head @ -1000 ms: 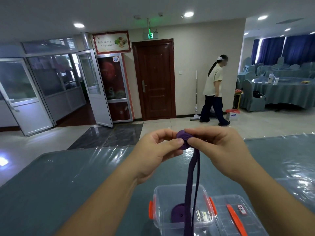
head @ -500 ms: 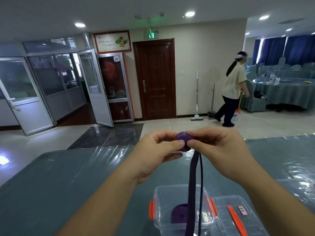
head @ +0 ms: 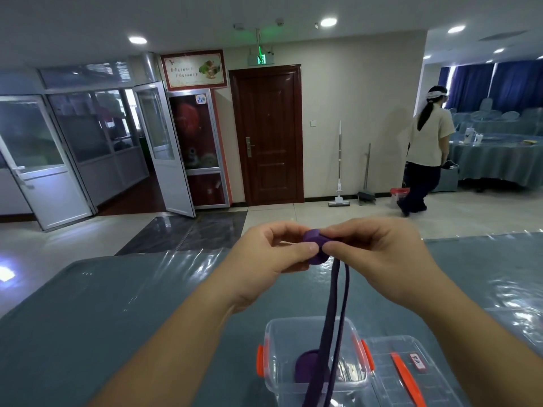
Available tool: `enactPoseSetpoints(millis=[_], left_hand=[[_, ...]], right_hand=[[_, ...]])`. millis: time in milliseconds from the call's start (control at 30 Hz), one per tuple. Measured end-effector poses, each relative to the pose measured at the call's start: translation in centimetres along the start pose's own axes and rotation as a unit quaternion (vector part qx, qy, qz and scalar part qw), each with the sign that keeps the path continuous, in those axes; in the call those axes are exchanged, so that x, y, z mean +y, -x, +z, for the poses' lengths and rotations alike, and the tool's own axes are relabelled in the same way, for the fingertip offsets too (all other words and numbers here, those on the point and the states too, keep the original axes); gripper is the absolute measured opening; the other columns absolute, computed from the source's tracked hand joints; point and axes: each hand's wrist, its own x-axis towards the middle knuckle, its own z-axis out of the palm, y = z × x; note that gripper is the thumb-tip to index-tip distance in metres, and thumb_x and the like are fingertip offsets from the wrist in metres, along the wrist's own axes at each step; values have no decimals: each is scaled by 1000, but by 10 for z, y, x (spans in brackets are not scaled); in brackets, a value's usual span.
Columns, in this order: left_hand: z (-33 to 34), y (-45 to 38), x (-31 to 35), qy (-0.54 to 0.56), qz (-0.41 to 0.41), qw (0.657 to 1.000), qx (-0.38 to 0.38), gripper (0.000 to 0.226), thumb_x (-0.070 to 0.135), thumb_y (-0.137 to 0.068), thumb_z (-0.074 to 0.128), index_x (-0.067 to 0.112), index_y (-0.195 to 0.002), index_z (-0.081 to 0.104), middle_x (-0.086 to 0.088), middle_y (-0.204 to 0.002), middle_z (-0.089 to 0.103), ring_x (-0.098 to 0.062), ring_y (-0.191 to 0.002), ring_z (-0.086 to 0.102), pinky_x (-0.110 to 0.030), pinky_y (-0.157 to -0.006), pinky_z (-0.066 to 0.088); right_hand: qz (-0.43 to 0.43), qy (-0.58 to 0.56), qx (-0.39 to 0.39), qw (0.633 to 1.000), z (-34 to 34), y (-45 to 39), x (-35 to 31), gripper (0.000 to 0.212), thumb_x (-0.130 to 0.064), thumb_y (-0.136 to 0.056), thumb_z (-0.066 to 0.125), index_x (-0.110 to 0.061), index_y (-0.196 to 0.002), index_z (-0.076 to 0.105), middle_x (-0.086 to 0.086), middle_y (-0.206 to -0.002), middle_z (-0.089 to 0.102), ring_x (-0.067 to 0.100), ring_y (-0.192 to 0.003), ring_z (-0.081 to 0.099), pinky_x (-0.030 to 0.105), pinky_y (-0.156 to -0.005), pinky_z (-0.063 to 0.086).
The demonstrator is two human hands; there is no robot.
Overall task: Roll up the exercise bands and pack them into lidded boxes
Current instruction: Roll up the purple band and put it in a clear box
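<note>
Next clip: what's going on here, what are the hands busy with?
A person is rolling up a purple exercise band above a blue-covered table. The left hand and right hand both pinch the small coil, while the unrolled tail hangs down over a clear open box with orange latches. A rolled purple band already lies inside it. The box's lid lies on the table beside it. Another person walks in the background.

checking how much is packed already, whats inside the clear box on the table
Inside the clear box lies one rolled purple band. The loose tail of the band being rolled hangs in front and covers part of the inside, so more there cannot be ruled out.
</note>
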Motion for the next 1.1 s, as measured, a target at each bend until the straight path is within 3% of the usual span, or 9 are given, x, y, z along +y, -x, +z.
enactPoseSetpoints(millis=[67,167,300,467,533,633,733,933,1100], left_hand=[[-3,-1,3,-31,19,999,6,19,14,-88,80,14,-107,78,-10,-105,79,-24,-100,77,-33,-87,62],[3,-2,3,106,29,994,10,35,18,-80,78,8,-114,75,-16,-112,77,-25,-102,76,-30,-86,61],[10,-2,0,200,28,979,15,37,12,-82,75,3,-118,71,-18,-116,75,-26,-104,76,-31,-85,62],[-5,-2,9,-92,56,994,13,29,14,-90,79,19,-118,75,-3,-110,79,-18,-105,76,-38,-96,61],[-6,-2,14,-87,63,994,9,27,13,-89,80,16,-116,77,-4,-107,80,-19,-102,77,-37,-94,61],[2,0,15,53,76,996,8,32,12,-83,78,11,-115,76,-12,-109,79,-27,-104,77,-38,-94,61],[7,0,8,153,58,986,14,39,14,-79,76,6,-117,72,-19,-115,76,-31,-108,75,-39,-95,61],[-5,-2,10,-101,74,992,0,25,15,-89,79,18,-114,77,-3,-107,80,-19,-103,76,-37,-99,59],[3,-6,4,118,73,990,22,32,17,-80,76,13,-112,77,-14,-113,78,-26,-106,75,-33,-93,60]], right_hand=[[-11,4,-1,1000,1,-1,-3,29,-10,-85,80,-37,-95,77,-22,-90,79,0,-88,75,14,-82,58],[-27,-49,87,995,8,0,-4,25,-21,-81,79,-35,-102,75,-23,-94,79,0,-91,76,13,-82,58],[-36,-85,77,993,10,0,-3,36,-9,-86,76,-36,-109,75,-22,-101,79,2,-99,75,14,-87,57],[-32,-1,-10,999,-4,-3,-10,39,-6,-87,78,-42,-103,75,-23,-97,79,-1,-94,76,15,-87,58],[-29,-23,-2,999,-4,-3,-10,36,-7,-85,80,-37,-105,75,-19,-96,81,3,-92,77,17,-85,59],[-40,-75,84,993,2,-2,-10,29,-16,-79,82,-27,-105,76,-14,-95,81,6,-90,78,17,-81,60],[-45,-86,88,991,3,-1,-11,31,-15,-81,79,-28,-109,78,-18,-99,81,2,-95,76,14,-85,58],[-36,18,-13,999,-10,-2,-14,36,-10,-84,80,-41,-101,77,-23,-94,79,-1,-91,76,11,-81,56],[-46,-34,80,995,-4,-6,-13,31,-13,-81,82,-31,-106,78,-14,-95,81,5,-91,77,16,-84,59]])
